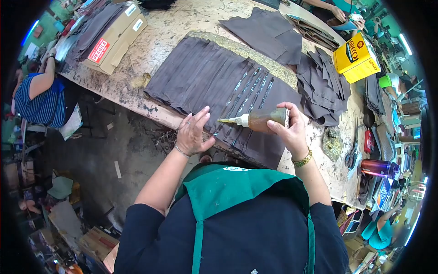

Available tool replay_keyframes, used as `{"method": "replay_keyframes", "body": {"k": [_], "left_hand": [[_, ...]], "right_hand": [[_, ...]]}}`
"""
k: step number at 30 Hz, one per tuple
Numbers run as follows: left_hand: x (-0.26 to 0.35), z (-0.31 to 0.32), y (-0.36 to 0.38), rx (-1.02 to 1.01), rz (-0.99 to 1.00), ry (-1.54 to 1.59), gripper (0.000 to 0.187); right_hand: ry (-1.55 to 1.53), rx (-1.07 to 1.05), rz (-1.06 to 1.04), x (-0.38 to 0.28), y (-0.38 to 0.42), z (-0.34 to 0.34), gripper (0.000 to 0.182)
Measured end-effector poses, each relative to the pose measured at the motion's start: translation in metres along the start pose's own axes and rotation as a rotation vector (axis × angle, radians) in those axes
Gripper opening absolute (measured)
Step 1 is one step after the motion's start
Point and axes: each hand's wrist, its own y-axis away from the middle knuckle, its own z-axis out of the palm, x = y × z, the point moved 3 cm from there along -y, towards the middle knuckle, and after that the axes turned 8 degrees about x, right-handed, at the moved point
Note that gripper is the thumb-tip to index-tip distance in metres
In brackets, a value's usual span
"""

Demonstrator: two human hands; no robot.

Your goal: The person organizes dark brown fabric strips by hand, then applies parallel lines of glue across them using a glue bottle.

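My right hand (293, 130) is wrapped round an amber squeeze bottle (261, 120), tilted on its side with its nozzle pointing left. Under the nozzle lies a row of overlapping dark brown pieces (182, 68), which look like leather or cloth. Shiny wet glue lines (246, 93) run across the pieces on the right part of the row. My left hand (194, 132) rests at the near edge of the row, fingers stretched out, close to the nozzle tip.
More dark pieces (319, 84) are piled to the right, beside a yellow can (357, 57). Scissors (351, 155) and a purple bottle (378, 168) lie at the right edge. A cardboard box (116, 39) stands far left. Other people sit around the worktable (182, 18).
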Motion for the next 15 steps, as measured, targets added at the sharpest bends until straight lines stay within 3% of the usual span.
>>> {"method": "replay_keyframes", "body": {"k": [8, 13, 15], "left_hand": [[-0.001, 0.001, 0.001, -0.001, 0.002, -0.008, 0.068], [-0.002, 0.001, 0.002, -0.003, -0.004, -0.017, 0.069], [-0.002, 0.002, 0.003, 0.003, -0.003, -0.018, 0.07]], "right_hand": [[0.087, -0.058, 0.002, -0.012, 0.012, 0.011, 0.043], [0.248, -0.111, -0.13, -0.017, 0.015, 0.014, 0.045], [0.146, -0.098, -0.083, -0.021, 0.011, 0.011, 0.046]]}}
